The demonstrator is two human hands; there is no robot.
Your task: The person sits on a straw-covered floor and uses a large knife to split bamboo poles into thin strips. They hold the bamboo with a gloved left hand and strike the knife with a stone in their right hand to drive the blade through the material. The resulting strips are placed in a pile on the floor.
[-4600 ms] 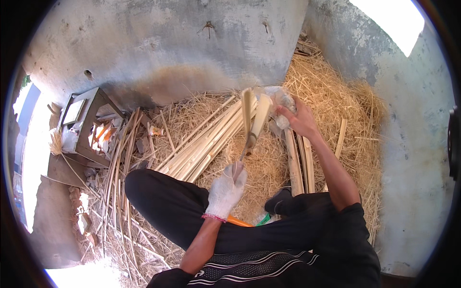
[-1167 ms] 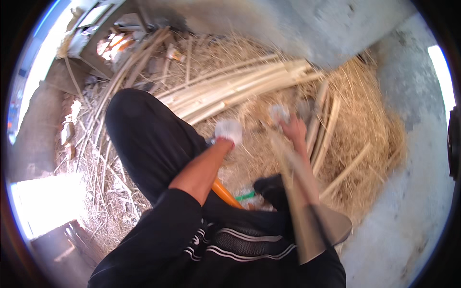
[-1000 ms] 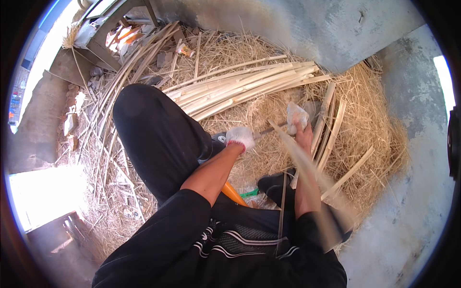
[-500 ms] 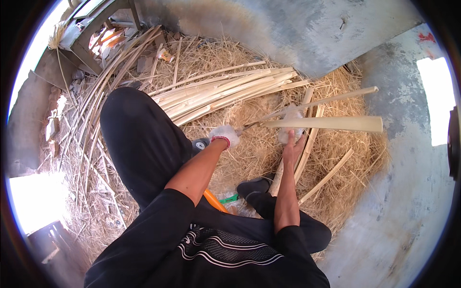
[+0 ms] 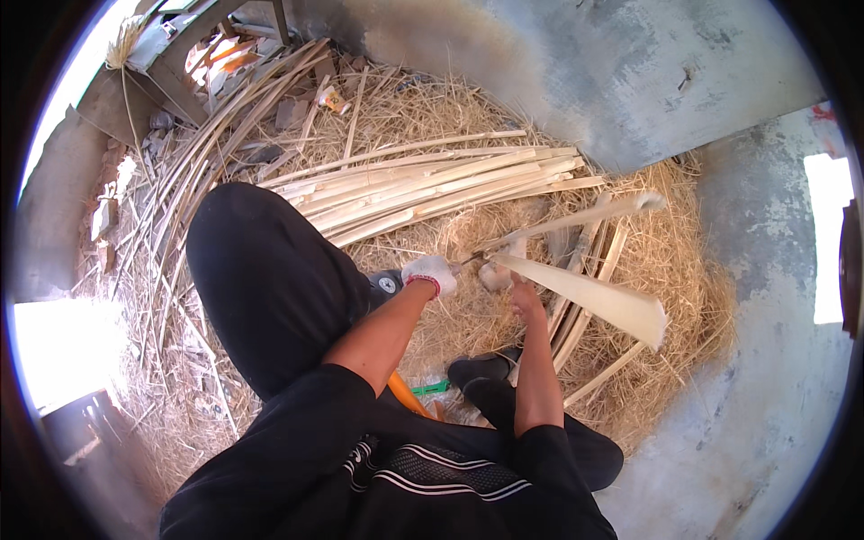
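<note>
My left hand (image 5: 430, 273), in a white glove with a red cuff, is closed round the handle of what looks like a knife (image 5: 470, 257); its dark blade shows only in part. At the blade a pale bamboo piece parts into two. A narrow strip (image 5: 576, 219) slants up to the right, and a broader strip (image 5: 594, 299) slants down to the right. My right hand (image 5: 520, 295), fingers curled, grips by the base of the broader strip. Something whitish, like a cloth or glove (image 5: 494, 276), covers part of that hand; its fingertips are hidden.
A bundle of pale split strips (image 5: 432, 184) lies on straw-like shavings ahead. More lengths (image 5: 589, 297) lie under the right strips. Long thin strips (image 5: 202, 153) pile at the left. A grey wall (image 5: 630, 72) rises ahead. A green tool (image 5: 430, 388) and an orange object (image 5: 407, 394) sit between my legs.
The right hand has moved left and down, closer to the left hand. The two strips' free ends have spread apart, the broad one swinging downward. My view has shifted slightly.
</note>
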